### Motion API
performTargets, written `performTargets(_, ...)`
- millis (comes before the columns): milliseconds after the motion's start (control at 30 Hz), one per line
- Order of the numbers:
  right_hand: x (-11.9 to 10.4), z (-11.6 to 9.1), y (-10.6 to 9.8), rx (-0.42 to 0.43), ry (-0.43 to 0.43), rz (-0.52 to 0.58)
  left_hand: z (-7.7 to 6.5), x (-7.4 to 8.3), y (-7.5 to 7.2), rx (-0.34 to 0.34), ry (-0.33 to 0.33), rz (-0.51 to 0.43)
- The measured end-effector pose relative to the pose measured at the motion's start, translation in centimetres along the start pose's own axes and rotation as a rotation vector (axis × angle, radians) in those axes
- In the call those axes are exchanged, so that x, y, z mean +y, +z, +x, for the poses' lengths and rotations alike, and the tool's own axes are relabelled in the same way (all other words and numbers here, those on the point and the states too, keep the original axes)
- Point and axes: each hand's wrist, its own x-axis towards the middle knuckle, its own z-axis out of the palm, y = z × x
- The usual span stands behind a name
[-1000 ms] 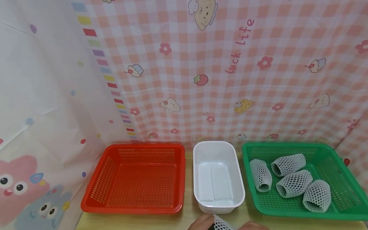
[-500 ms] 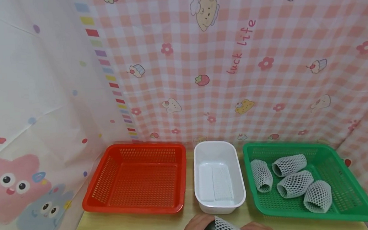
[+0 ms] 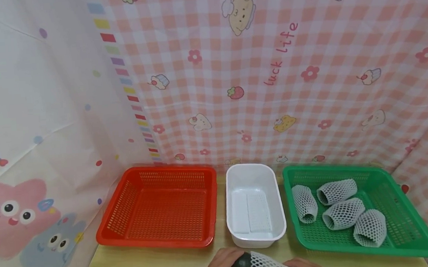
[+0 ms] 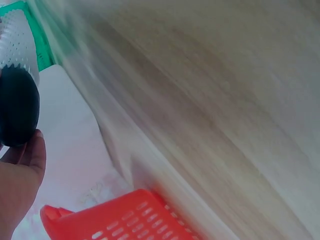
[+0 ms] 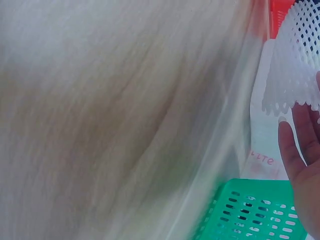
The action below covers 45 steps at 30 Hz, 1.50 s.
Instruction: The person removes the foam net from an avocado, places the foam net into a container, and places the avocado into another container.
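Note:
My left hand (image 3: 219, 266) grips a dark, smooth, oval fruit (image 3: 241, 266) of unclear kind at the bottom of the head view. A white foam net sleeve (image 3: 266, 266) covers the fruit's right part, its left end bare. My right hand (image 3: 306, 266) holds the sleeve's other end. In the left wrist view, fingertips of the left hand (image 4: 22, 182) support the bare end of the fruit (image 4: 20, 107). The right wrist view has the sleeve's jagged end (image 5: 292, 75) beside the fingers of the right hand (image 5: 305, 160); part of that hand is cut off.
Behind the hands stands a white tub (image 3: 257, 242) with a netted piece lying flat inside. A red basket (image 3: 158, 241) is to its left. On the right, a green basket (image 3: 410, 219) holds several foam net sleeves (image 3: 342, 213). All stand on a wooden table (image 3: 145, 264).
My left hand has moved left with the fruit, and more of the dark fruit shows outside the net sleeve. The right hand has shifted slightly right with the sleeve's end.

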Motion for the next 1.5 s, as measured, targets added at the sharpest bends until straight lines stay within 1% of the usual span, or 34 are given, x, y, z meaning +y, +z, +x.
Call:
performTargets(33,0.0,0.0,-0.1,0.001,-0.009,0.007,-0.3,-0.6,0.4,0.017,0.018,0.005)
performTargets(100,0.2,-0.1,-0.3,0.007,-0.033,0.024,-1.2,-2.0,1.3,0.029,0.030,0.021)
performTargets(167,0.2,-0.2,-0.3,0.025,-0.052,0.042,-1.5,-2.1,1.1,0.024,0.003,0.010)
performTargets(233,0.2,-0.3,-0.4,0.049,-0.068,0.053,-1.6,-1.9,0.7,0.005,-0.044,-0.023)
performTargets(267,0.2,-0.3,-0.5,0.059,-0.074,0.059,-1.2,-1.0,-0.3,-0.015,-0.069,-0.028)
performTargets(333,0.0,-0.3,-0.7,0.074,-0.080,0.069,-0.3,0.9,-2.2,-0.029,-0.103,-0.055)
performTargets(367,-0.1,-0.3,-0.9,0.076,-0.084,0.073,0.0,1.7,-2.9,-0.041,-0.118,-0.053)
performTargets(433,-0.2,-0.3,-1.2,0.075,-0.089,0.074,0.3,2.2,-3.6,-0.044,-0.123,-0.042)
performTargets(500,-0.3,-0.4,-1.5,0.069,-0.078,0.074,0.3,2.4,-4.0,-0.036,-0.122,-0.031)
performTargets(600,-0.3,-0.4,-2.0,0.056,-0.049,0.053,0.2,2.5,-4.3,0.002,-0.113,-0.013)
performTargets(633,0.1,-0.6,-2.1,0.054,-0.045,0.051,0.1,2.5,-4.4,0.016,-0.109,-0.004)
performTargets(733,-0.3,-0.5,-2.5,0.089,-0.016,-0.014,0.2,2.6,-4.8,0.058,-0.114,0.020)
performTargets(800,-1.0,-0.4,-2.8,0.120,0.013,-0.051,0.3,2.7,-5.1,0.091,-0.109,0.041)
performTargets(833,-1.5,-0.3,-2.9,0.151,0.025,-0.068,0.3,2.7,-5.3,0.115,-0.096,0.057)
performTargets(867,-2.4,0.0,-3.2,0.174,0.056,-0.100,0.4,2.8,-5.5,0.137,-0.081,0.068)
performTargets(900,-3.0,0.1,-3.4,0.190,0.083,-0.107,0.4,2.7,-5.7,0.160,-0.072,0.075)
performTargets(1000,-4.4,0.6,-3.9,0.215,0.145,-0.092,0.5,2.7,-6.4,0.241,-0.027,0.101)
performTargets(1067,-5.0,1.0,-4.2,0.230,0.179,-0.062,0.5,2.6,-6.8,0.279,-0.022,0.104)
performTargets(1167,-5.6,1.4,-4.6,0.232,0.203,0.030,0.6,2.5,-7.5,0.319,-0.051,0.104)
performTargets(1267,-5.9,1.9,-4.8,0.258,0.208,0.098,0.6,2.4,-8.0,0.333,-0.102,0.098)
performTargets(1367,-5.9,2.4,-4.9,0.290,0.172,0.105,0.7,2.3,-8.4,0.340,-0.166,0.087)
performTargets(1500,-5.7,3.2,-4.9,0.323,0.078,0.104,0.9,2.1,-8.8,0.344,-0.236,0.085)
